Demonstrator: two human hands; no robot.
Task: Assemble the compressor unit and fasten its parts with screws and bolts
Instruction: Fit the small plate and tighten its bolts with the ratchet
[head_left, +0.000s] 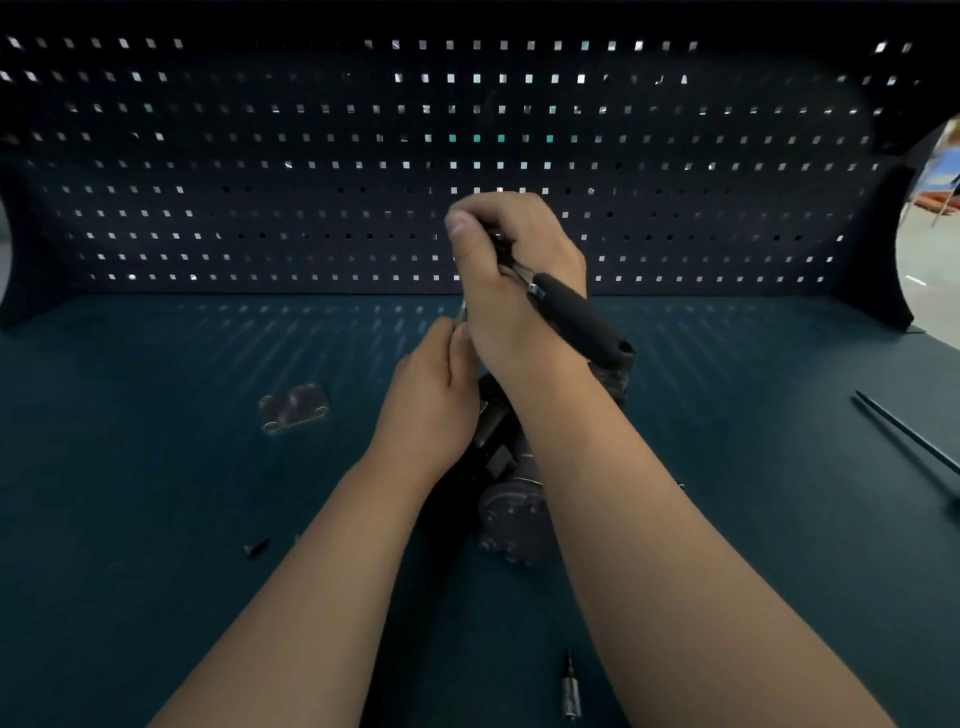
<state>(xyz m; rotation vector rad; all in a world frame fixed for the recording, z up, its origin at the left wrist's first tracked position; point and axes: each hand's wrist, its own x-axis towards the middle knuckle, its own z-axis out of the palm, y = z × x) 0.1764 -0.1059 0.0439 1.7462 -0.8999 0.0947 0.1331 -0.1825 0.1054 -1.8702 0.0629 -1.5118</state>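
Subject: a person's two bare hands at work over a compressor (511, 512), seen from a head-worn camera.

Compressor: dark, standing at the middle of the bench (156, 467), largely hidden under both forearms. A round grey end cover faces the near side.

Right hand (514, 270): raised above the compressor, on its far side, with fingers curled tight round the head end of a wrench (576, 319). The black handle juts out of the fist toward the near right.

Left hand (431, 400): lower and nearer, directly over the compressor. Thumb and fingertips are drawn together on a thin shaft (462, 307) just under the right fist.

Governing relation: the shaft's long axis runs from the right fist toward the compressor beneath, roughly crosswise to the handle. The left hand is closer to the compressor and seems to be guiding the tip. Whether the tip has reached a fastener cannot be told.

Probable step: seating the tool on a bolt before turning.

Loose parts: a flat plate (292, 408) at the left; a dark screw (256, 546) at the near left; a socket bit (570, 686) at the near edge; a long rod (909, 441) at the right.

Backdrop: a perforated panel (260, 156) along the far side.
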